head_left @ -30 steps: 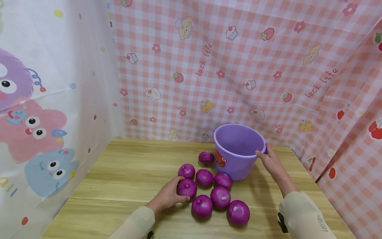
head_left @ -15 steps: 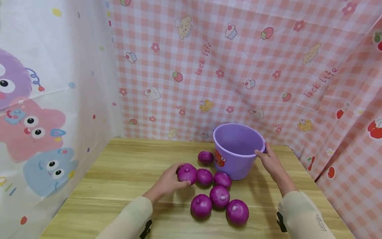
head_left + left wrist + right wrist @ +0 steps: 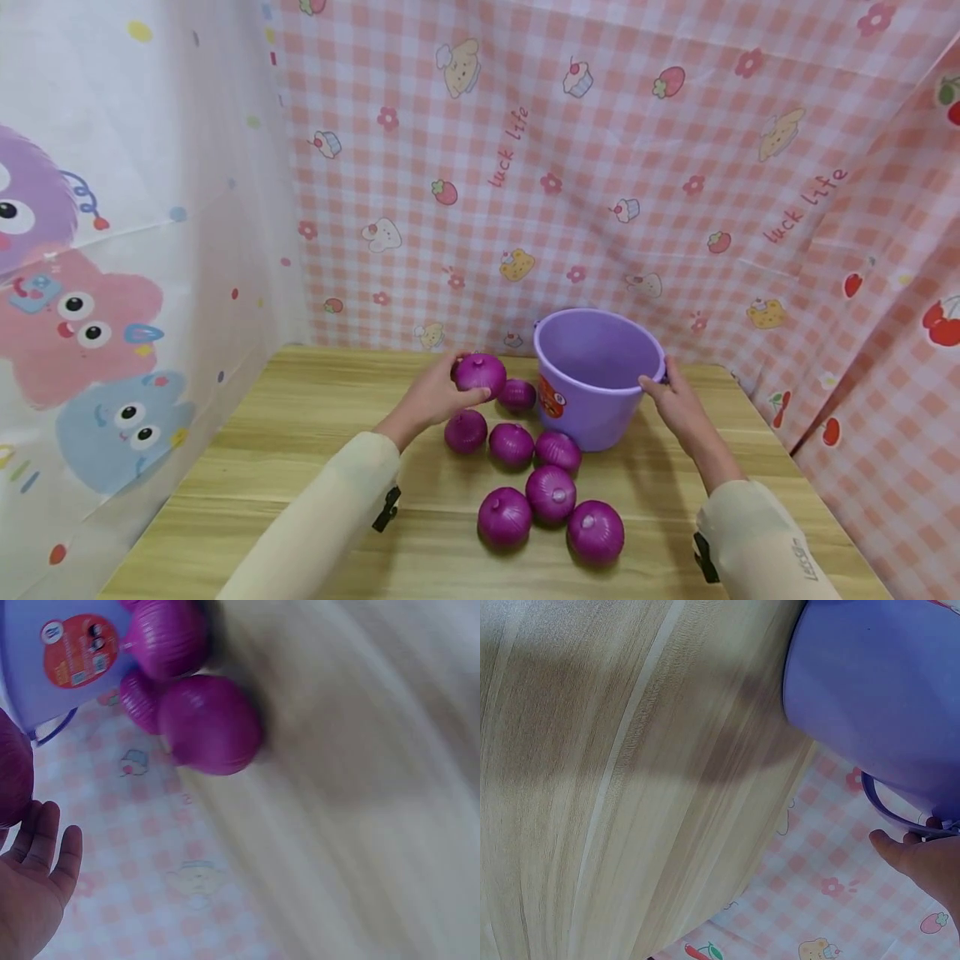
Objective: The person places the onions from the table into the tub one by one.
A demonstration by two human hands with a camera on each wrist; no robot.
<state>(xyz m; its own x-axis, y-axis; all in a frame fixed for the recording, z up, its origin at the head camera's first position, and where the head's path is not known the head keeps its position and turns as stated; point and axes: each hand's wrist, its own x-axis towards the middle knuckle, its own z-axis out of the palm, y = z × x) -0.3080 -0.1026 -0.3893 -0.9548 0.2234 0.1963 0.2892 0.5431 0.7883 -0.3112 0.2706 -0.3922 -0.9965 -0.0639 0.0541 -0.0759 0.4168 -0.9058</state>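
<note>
Left hand (image 3: pixel 433 395) grips 1 onion (image 3: pixel 481 375) — right hand (image 3: pixel 681 410) holds bucket (image 3: pixel 596 410).

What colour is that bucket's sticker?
The sticker on the bucket is mostly red; the left wrist view shows it best.

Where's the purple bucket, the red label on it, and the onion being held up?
Purple bucket (image 3: pixel 594 418): head view, front outer wall.
Red label (image 3: pixel 79 652): left wrist view, its middle.
Held onion (image 3: pixel 480 376): head view, its middle.
</note>
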